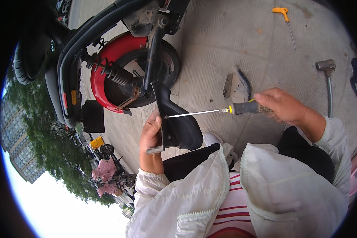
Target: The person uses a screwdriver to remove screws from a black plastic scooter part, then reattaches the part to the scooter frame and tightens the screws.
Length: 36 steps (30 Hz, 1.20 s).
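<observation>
White fabric covers the person nearest the view: an open zip jacket over a red-striped shirt, with black trousers beyond it. The right hand is closed around the grip of a long screwdriver with a black and yellow handle; its bright steel shaft runs left, the tip meeting the left part of a curved black plastic piece. The left hand grasps that piece by its left edge, thumb just beside the tip. The piece is in front of the person, and whether its far end touches the vehicle behind cannot be told. A white shoe shows just right of it. Farther off, on grey grooved paving, lie a metal bracket with a dark edge, a bent steel tool with a thick cylindrical head to the right, and beyond these an orange-handled tool with a thin steel rod. Far left stands a vehicle's black tyre under a glossy red mudguard, beside a black coil-spring shock absorber. Farthest left are a pink-covered scooter, green trees and a tall pale building.
</observation>
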Available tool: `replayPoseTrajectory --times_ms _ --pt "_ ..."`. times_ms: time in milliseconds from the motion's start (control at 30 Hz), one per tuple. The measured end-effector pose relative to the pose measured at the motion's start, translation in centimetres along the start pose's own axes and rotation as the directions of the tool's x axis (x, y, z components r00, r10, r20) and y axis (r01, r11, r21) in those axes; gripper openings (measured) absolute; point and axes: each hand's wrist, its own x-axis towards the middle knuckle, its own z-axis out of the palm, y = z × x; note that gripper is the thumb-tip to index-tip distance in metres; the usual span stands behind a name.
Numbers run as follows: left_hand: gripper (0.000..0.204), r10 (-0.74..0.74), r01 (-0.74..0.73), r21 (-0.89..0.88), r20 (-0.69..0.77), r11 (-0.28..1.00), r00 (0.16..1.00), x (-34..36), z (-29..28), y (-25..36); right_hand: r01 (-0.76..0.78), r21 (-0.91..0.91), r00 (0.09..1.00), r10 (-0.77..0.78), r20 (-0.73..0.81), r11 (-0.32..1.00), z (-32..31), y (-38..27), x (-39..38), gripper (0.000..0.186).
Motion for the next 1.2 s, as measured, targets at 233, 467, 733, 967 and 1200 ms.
replayPoseTrajectory --times_ms 233,467,733,967,1200 --pt "0.033 -0.158 0.156 -0.369 0.026 0.916 0.987 1.1 -0.4 0.3 0.487 -0.491 0.776 -0.616 -0.137 0.722 1.1 0.2 0.1 0.038" --pt "0.051 0.063 -0.062 0.090 -0.011 0.994 0.998 0.8 2.2 1.1 0.393 -0.195 0.915 -0.403 -0.014 0.899 0.0 1.7 0.2 0.038" --pt "0.042 -0.138 0.142 -0.114 0.037 0.983 0.990 1.6 1.2 1.4 0.458 -0.266 0.863 -0.496 -0.096 0.848 1.2 1.5 0.6 0.046" --pt "0.048 0.070 -0.072 0.060 0.026 0.996 0.997 0.8 1.8 1.0 0.086 -0.095 0.995 -0.080 0.067 0.992 0.6 0.0 0.0 0.048" --pt "0.051 0.007 -0.006 0.088 -0.014 0.996 1.000 1.6 2.1 1.7 0.236 -0.129 0.972 -0.234 0.034 0.963 0.4 0.6 0.1 0.042"
